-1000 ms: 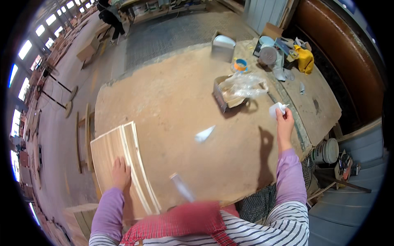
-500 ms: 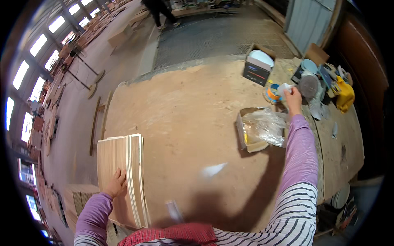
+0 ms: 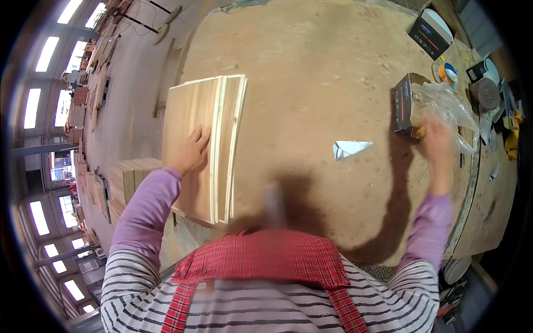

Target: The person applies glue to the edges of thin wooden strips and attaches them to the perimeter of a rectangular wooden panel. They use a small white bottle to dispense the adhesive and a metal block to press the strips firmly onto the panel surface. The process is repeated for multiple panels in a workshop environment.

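My left hand (image 3: 191, 152) lies with fingers stretched out on a small stack of pale wooden panels (image 3: 191, 111) near the table's left edge, holding nothing. The panels are slightly fanned, their light edges showing on the right. My right hand (image 3: 436, 141), smeared by motion, is at the near side of an open dark cardboard box (image 3: 401, 105). Clear crumpled plastic (image 3: 444, 105) spills from this box. Something yellow (image 3: 420, 132) shows beside the fingers; whether they grip it I cannot tell. A folded whitish piece (image 3: 351, 150) lies on the table between my hands.
Beyond the box stand an orange-and-blue roll (image 3: 444, 74) and a second dark box (image 3: 430, 36) with round white discs. Tubs and a yellow cloth (image 3: 511, 145) crowd the right side. More stacked panels (image 3: 130, 177) stand left of the table.
My right hand has left the white item by the orange-and-blue roll and come nearer, to the box. My left hand stays on the panels. The view has tilted down and shifted.
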The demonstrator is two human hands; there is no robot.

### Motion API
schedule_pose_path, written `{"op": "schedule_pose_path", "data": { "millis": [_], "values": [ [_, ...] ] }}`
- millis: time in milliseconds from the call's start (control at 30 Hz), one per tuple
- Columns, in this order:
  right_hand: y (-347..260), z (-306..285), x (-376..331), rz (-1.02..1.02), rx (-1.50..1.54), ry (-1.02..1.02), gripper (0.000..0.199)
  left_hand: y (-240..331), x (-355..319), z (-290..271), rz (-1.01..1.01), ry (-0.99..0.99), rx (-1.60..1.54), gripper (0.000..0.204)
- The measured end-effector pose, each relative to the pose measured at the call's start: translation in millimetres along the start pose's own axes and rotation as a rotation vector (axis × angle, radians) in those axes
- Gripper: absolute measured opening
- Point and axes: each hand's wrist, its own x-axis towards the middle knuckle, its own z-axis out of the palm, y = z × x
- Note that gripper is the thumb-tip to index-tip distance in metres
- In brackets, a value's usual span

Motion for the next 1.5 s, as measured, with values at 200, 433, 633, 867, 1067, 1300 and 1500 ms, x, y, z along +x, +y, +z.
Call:
{"op": "schedule_pose_path", "data": {
  "millis": [200, 433, 633, 867, 1067, 1300, 1500],
  "values": [
    [-5.5, 123.4, -77.0, 0.195, -0.747, -0.102, 0.074, 3.0, -3.9, 5.2, -0.104, 0.004, 0.026, 0.052],
    [-3.2, 208.6, -74.0, -0.023, -0.681, 0.078, 0.041, -19.5, -6.8, 26.3, 0.213, 0.144, 0.742, 0.052],
    [-73.3, 275.4, -158.4, -0.026, 0.221, 0.011, 0.026, -35.3, -5.3, 61.8, 0.176, 0.414, 0.115, 0.052],
    [-128.0, 378.3, -275.1, 0.091, -0.004, 0.033, 0.025, -43.7, 4.9, 78.8, 0.278, 0.591, -0.023, 0.052],
    [-129.8, 399.7, -294.7, 0.014, -0.136, 0.137, 0.022, -43.8, 4.4, 76.4, 0.282, 0.586, -0.076, 0.054],
    [-127.3, 407.5, -300.4, -0.105, -0.183, 0.170, 0.016, -43.6, -0.6, 70.2, 0.315, 0.557, -0.051, 0.057],
    [-132.5, 417.9, -285.0, -0.075, -0.116, 0.177, 0.015, -42.7, -2.0, 66.9, 0.322, 0.504, -0.026, 0.062]
  ]
}}
